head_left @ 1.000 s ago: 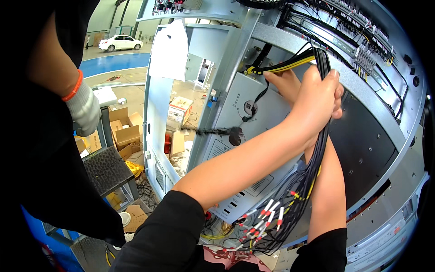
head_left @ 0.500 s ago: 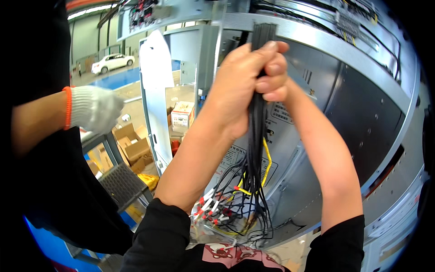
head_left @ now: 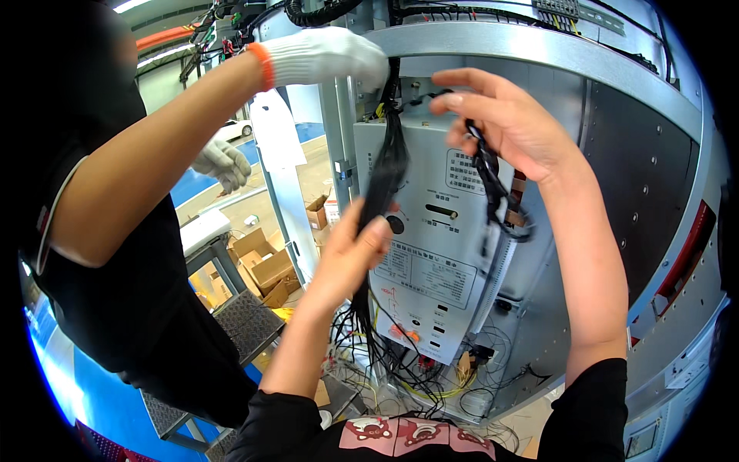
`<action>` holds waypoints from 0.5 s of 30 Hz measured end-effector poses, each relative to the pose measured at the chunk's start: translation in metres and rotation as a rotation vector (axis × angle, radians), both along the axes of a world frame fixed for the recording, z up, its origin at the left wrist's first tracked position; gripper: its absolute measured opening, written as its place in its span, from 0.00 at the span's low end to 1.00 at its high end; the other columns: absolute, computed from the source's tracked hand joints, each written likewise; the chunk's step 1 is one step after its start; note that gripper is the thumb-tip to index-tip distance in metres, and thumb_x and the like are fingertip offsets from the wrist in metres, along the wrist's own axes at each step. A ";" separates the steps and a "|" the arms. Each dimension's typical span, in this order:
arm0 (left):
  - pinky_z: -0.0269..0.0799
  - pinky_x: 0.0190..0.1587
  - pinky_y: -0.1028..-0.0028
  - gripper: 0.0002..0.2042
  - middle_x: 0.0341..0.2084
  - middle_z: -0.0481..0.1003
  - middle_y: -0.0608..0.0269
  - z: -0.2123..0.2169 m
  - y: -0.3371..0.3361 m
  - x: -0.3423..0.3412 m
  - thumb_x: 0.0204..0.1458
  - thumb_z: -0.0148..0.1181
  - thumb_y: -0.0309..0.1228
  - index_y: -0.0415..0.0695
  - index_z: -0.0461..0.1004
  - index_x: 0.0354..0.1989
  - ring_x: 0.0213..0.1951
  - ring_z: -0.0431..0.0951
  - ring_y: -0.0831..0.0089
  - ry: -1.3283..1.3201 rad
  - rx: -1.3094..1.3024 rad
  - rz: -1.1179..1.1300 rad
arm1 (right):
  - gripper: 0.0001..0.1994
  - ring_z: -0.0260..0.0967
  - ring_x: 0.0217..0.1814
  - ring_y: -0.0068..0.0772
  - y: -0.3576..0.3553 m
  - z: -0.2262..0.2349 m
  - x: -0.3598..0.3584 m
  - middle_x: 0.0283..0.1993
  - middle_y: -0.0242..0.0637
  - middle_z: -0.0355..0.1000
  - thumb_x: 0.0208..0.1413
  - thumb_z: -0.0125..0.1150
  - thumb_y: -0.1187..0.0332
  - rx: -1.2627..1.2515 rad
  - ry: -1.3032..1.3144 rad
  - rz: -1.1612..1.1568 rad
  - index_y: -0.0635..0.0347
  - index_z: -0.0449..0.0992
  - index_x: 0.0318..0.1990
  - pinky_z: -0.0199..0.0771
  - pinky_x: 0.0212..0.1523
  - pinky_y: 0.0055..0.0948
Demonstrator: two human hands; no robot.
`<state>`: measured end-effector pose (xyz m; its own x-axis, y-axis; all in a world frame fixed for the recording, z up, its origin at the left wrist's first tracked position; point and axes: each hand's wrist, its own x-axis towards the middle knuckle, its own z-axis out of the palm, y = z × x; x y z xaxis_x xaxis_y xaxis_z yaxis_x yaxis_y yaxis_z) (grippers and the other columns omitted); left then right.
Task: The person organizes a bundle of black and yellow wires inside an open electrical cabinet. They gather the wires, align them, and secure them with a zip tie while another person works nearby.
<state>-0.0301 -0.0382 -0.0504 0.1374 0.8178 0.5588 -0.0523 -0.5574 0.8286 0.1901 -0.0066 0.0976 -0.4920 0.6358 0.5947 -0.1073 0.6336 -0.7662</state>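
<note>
Beneath the pale grey metal crossbar, open room between the hands and across to the flat black metal side panel. Crowded at upper left by a co-worker's white knitted glove with an orange cuff, close beside the top of the cables. Behind, an upright light-grey metal box with dark slots.

Wrapped in the closed left hand: the thick bundle of thin black cables, hanging from near the crossbar and fanning out below the grip toward tangled loose wires. Higher and to the right, well apart: the right hand, fingers half-curled, with the twisted black cord dangling beside the palm.

Blurred: mid-bundle and cord's lower end. Mostly hidden behind the bundle: left fingers. Cannot tell whether right fingers pinch the cord, nor what the gloved fingertips touch. Cut off by the lower edge: black sleeves.
</note>
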 end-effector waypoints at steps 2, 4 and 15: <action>0.63 0.31 0.81 0.17 0.26 0.67 0.69 -0.042 0.017 0.009 0.64 0.50 0.38 0.38 0.66 0.54 0.29 0.65 0.82 0.073 0.079 0.050 | 0.28 0.77 0.47 0.36 -0.021 0.005 -0.019 0.55 0.51 0.70 0.60 0.59 0.62 0.023 0.016 0.160 0.71 0.61 0.62 0.78 0.42 0.26; 0.66 0.38 0.76 0.17 0.32 0.70 0.65 -0.059 0.031 0.044 0.64 0.49 0.37 0.36 0.65 0.54 0.32 0.67 0.77 0.039 0.170 0.187 | 0.31 0.77 0.47 0.38 -0.025 0.012 -0.044 0.52 0.50 0.72 0.60 0.59 0.57 0.330 -0.221 0.080 0.76 0.62 0.60 0.77 0.48 0.29; 0.70 0.47 0.72 0.18 0.42 0.71 0.59 0.023 -0.012 0.093 0.64 0.50 0.35 0.41 0.62 0.59 0.46 0.72 0.72 -0.500 0.213 0.148 | 0.07 0.72 0.37 0.46 -0.051 -0.053 -0.044 0.34 0.45 0.73 0.57 0.56 0.67 1.080 0.053 -0.560 0.63 0.73 0.36 0.73 0.38 0.39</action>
<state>0.0627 -0.0504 -0.0278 -0.2944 0.6700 0.6815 -0.3182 -0.7412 0.5911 0.1463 -0.0571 0.0447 -0.2668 -0.0825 0.9602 0.3705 0.9110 0.1812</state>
